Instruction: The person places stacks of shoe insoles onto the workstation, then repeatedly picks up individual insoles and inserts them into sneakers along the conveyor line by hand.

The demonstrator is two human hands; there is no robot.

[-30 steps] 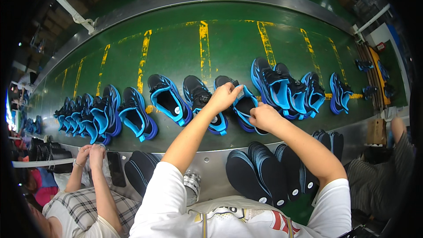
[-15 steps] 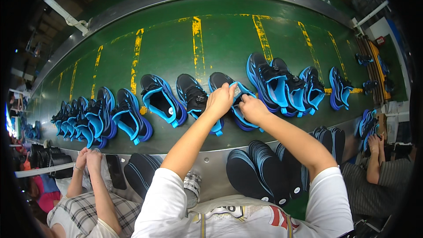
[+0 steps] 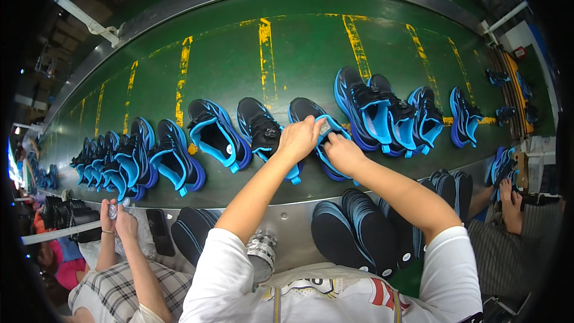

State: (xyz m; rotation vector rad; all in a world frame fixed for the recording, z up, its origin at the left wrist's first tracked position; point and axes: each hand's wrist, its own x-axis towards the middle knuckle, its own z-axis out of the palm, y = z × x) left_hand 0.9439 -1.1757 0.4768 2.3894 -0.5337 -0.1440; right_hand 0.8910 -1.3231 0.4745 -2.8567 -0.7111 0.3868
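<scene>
At frame centre, the left hand and the right hand — fingers curled, nearly touching — both grip one black-and-blue shoe lying on the green conveyor belt. More shoes stand just right — upper right of centre.

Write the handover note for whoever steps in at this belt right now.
Left hand and right hand: both on the black-and-blue sneaker in front of you on the green conveyor belt, fingers at its opening; whether they grip it cannot be told.
Black insoles are stacked on the metal ledge just below.
More sneakers of the same kind line the belt on both sides.
Done: cannot tell which shoes are finished.
Left: this shoe is in hand.
</scene>
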